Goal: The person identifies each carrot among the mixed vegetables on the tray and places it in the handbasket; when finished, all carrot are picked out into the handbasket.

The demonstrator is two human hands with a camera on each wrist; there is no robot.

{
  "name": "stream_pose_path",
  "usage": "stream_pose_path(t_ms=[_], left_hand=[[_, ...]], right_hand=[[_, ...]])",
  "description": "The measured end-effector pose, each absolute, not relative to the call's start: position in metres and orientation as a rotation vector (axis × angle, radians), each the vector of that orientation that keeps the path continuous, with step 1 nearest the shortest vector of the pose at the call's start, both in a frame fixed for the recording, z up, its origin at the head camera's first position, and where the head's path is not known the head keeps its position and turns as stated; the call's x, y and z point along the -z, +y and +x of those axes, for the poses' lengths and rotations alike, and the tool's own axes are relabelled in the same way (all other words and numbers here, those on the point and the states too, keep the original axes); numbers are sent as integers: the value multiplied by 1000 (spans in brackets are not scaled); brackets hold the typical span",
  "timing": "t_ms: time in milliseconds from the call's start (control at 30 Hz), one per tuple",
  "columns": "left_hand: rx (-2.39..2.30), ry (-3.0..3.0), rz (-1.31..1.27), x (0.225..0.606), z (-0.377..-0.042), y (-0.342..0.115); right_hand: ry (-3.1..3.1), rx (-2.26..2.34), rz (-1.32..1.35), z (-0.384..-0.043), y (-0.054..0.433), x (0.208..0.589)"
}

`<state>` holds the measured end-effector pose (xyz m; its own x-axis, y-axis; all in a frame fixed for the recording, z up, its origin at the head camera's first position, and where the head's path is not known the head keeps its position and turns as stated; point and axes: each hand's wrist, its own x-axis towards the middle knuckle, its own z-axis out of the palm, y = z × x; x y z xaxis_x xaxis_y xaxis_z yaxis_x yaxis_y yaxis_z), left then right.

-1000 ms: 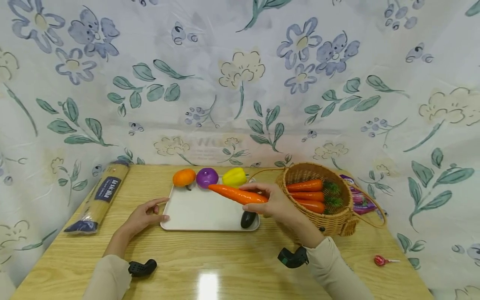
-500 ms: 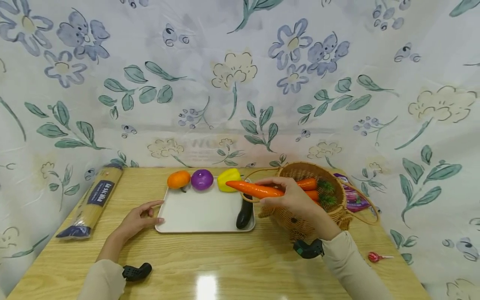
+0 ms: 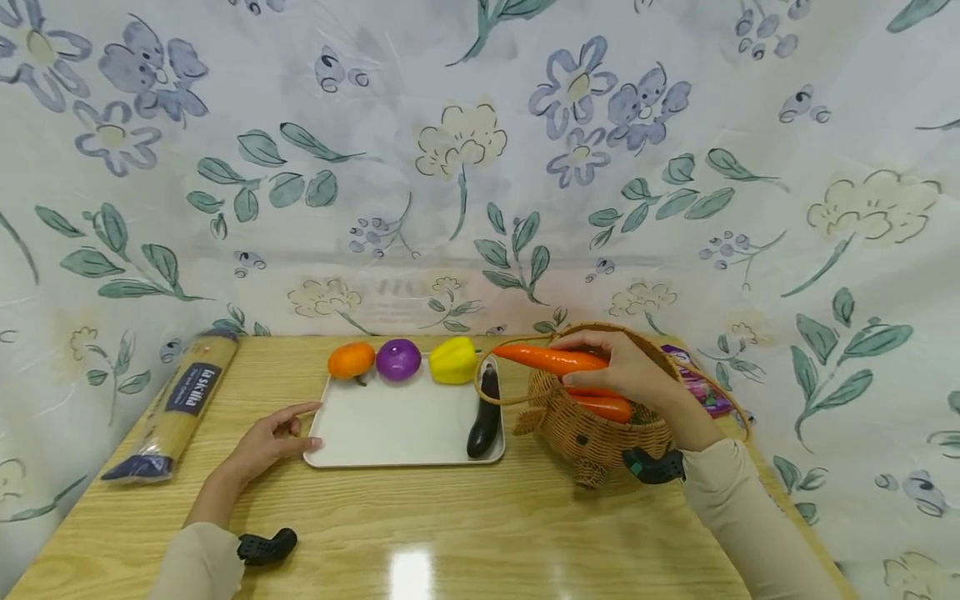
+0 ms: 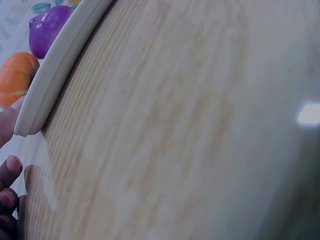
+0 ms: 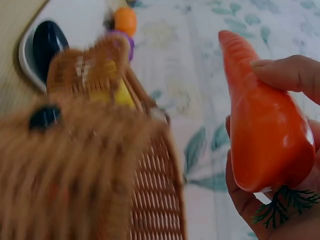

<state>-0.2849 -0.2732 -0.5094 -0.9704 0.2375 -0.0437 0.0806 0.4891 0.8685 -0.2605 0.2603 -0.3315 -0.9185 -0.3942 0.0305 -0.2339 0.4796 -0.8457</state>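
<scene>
In my right hand a glossy orange carrot is gripped between thumb and fingers, its tip toward the left. It is held over the wicker basket, with more carrots showing below it. The right wrist view shows its green leafy top near the palm. My left hand rests at the left edge of the white tray, thumb and a finger touching the rim. On the tray's right side lies a dark eggplant; a yellow bell pepper, purple onion and orange pumpkin line its back edge.
A pack of spaghetti lies at the far left of the wooden table. Behind the basket is a purple packet. The basket's handle loop reaches over the tray's right edge. A floral cloth hangs behind the table.
My right hand has carried the carrot rightward from above the tray to over the basket, uncovering the eggplant. The left hand has stayed at the tray's edge. The head view has shifted slightly.
</scene>
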Motion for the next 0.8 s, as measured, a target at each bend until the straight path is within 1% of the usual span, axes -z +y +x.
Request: stream_pose_path(t_ms=[133, 333, 500, 667, 800], left_hand=[[-1493, 2570, 281, 508, -284, -274], [-1505, 2563, 291, 508, -284, -273], [-1523, 2561, 309, 511, -285, -275], [-1526, 2553, 319, 510, -285, -273], [-1532, 2548, 313, 509, -284, -272]], right_hand=[[2551, 1410, -519, -266, 280, 327], [2659, 1275, -443, -273, 311, 321], [2679, 1192, -454, -278, 331, 321], [2672, 1095, -447, -286, 345, 324], [2679, 978, -453, -294, 345, 322]])
